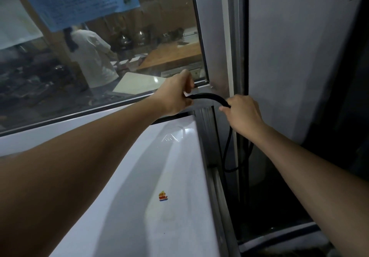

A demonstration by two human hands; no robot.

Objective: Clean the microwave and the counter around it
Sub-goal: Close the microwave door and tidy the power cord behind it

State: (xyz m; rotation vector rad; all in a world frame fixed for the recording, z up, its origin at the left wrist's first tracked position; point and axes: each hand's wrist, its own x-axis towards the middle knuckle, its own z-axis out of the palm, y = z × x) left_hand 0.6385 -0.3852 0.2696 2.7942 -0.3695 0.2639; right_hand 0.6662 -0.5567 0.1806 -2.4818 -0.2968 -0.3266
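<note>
the white glossy microwave top [139, 187] fills the lower middle of the frame; it looks smooth, hard and slippery. behind it, at centre, a thick black rubbery power cable [209, 97] arcs stiffly. the left hand [175, 95] and right hand [241, 115] each curl round it. a large glass window [99, 57] spans the upper left, a grey wall [299, 57] the right.

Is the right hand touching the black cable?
Touching. In the head view the right hand has its fingers curled round the black cable, which arches across to the left hand.
</note>
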